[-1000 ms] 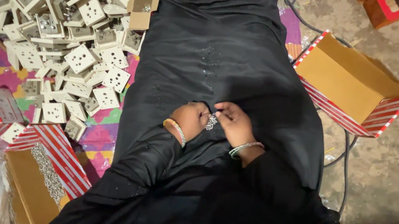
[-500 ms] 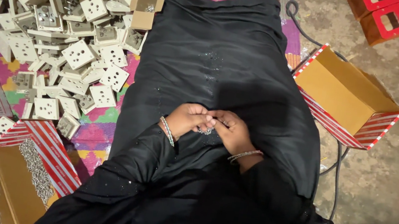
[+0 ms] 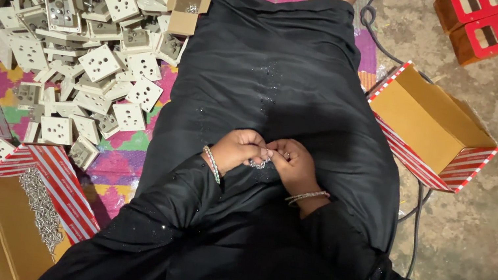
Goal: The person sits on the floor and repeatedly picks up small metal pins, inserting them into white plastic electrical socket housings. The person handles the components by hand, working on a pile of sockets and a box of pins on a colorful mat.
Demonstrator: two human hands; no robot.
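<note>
left hand (image 3: 239, 150) & right hand (image 3: 293, 163) both pinch small metal bits (image 3: 259, 162) (on lap), white socket plates (image 3: 89, 35) nearby.

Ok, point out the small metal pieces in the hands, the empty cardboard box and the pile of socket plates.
small metal pieces (image 3: 261, 162), head view, the shiny cluster between both hands.
empty cardboard box (image 3: 423, 124), head view, its bare inner floor.
pile of socket plates (image 3: 100, 62), head view, one plate's face.

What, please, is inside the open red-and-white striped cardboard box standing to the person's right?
The red-and-white striped cardboard box shows only its bare tan inner walls and floor. The strip of floor under its near wall is hidden.
</note>
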